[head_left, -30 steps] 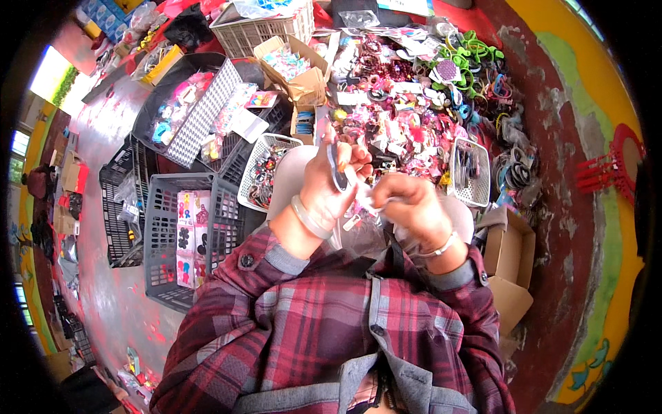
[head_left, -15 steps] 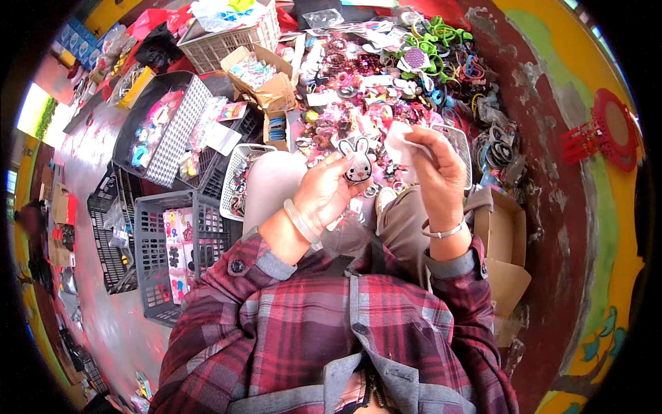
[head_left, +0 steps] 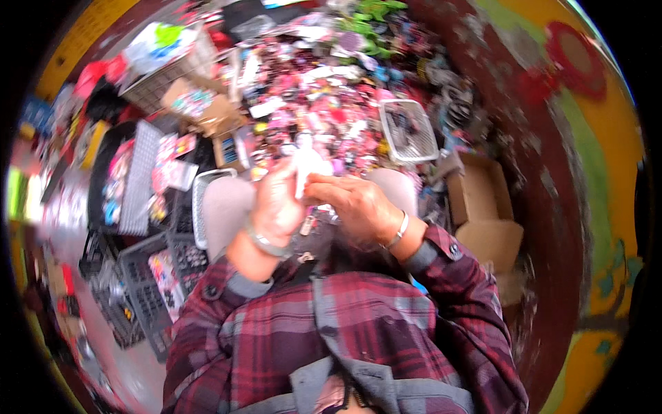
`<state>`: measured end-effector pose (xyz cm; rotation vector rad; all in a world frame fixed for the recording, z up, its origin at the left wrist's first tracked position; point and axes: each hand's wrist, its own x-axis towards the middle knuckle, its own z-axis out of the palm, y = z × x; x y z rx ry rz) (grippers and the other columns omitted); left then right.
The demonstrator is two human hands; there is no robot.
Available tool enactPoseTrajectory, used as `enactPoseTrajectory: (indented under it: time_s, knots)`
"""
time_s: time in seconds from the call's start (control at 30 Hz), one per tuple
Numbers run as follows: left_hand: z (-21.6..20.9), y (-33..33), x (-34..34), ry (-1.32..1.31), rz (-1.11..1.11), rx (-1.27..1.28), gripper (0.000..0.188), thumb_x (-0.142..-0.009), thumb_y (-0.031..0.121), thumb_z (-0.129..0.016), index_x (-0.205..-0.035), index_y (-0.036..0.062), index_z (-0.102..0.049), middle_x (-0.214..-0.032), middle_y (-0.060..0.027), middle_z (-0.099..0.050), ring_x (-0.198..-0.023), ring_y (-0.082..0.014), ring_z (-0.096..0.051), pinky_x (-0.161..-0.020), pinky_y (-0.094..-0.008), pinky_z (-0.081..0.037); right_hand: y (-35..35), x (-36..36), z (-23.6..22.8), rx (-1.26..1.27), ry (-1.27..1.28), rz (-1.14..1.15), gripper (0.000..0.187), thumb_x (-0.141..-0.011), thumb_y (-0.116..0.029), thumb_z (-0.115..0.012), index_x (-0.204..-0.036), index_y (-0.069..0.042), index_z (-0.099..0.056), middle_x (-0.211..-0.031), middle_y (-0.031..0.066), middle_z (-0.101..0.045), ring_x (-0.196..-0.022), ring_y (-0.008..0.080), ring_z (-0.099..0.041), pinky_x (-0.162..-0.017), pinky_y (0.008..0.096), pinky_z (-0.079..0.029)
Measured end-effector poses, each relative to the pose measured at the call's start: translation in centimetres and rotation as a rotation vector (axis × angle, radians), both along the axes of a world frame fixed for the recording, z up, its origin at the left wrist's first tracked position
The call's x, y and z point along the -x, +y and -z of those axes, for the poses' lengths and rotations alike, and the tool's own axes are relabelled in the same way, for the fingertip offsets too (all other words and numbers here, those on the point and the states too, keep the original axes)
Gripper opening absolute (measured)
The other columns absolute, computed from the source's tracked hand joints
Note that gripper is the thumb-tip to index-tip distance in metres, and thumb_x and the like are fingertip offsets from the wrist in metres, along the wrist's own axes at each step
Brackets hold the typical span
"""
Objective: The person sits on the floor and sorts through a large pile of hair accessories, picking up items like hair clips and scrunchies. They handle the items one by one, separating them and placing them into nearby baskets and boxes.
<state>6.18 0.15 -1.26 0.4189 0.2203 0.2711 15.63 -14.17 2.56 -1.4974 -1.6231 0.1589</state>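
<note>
My hands meet in front of my knees, blurred by motion. My left hand [head_left: 276, 200] is closed round a small flat rabbit-head ornament, which showed plainly a moment ago and is now covered or blurred. Over it lies a bright white piece of cloth or paper [head_left: 312, 165]; which of the two cannot be made out. The bent fingers of my right hand [head_left: 358, 203] press against the white piece from the right. Beyond my hands spreads a big heap of hair ties and small accessories [head_left: 317, 103], mostly pink and red.
A white basket [head_left: 408, 131] stands beyond my right knee, another [head_left: 201, 207] beside the left. An open cardboard box [head_left: 479, 196] lies at right. Dark crates [head_left: 148, 272] with packaged goods stand at left, below a small carton of items [head_left: 196, 103]. A painted wall [head_left: 600, 172] curves along the right.
My right hand has come left and down with the white piece onto my left hand. The left hand has moved left and lower. The whole view has shifted and blurred.
</note>
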Motion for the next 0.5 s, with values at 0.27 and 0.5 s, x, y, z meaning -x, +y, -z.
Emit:
enactPoseTrajectory:
  time_s: [0.27, 0.5]
  knots:
    - [-1.5, 1.2, 0.4, 0.127, -0.080, 0.026, 0.033, -0.089, 0.009, -0.045, -0.120, -0.0018, -0.042, -0.122, -0.0173, -0.049, -0.114, -0.0289, -0.048, -0.089, -0.0388, -0.046, -14.2, -14.1, 6.6, 0.089, 0.903, 0.741, 0.017, -0.082, -0.004, -0.056, -0.098, -0.001, -0.063, -0.087, 0.0004, -0.062, -0.083, 0.0110, -0.056, -0.073, 0.0233, -0.045]
    - [0.2, 0.9, 0.5, 0.200, 0.008, -0.003, 0.033, -0.091, 0.013, -0.042, -0.121, 0.0001, -0.041, -0.122, -0.0166, -0.049, -0.112, -0.0268, -0.050, -0.086, -0.0372, -0.048, -29.5, -18.7, 10.2, 0.250, 0.940, 1.188, 0.027, -0.079, -0.020, -0.065, -0.094, 0.002, -0.065, -0.081, 0.0015, -0.064, -0.068, 0.0120, -0.057, -0.064, 0.0245, -0.046]
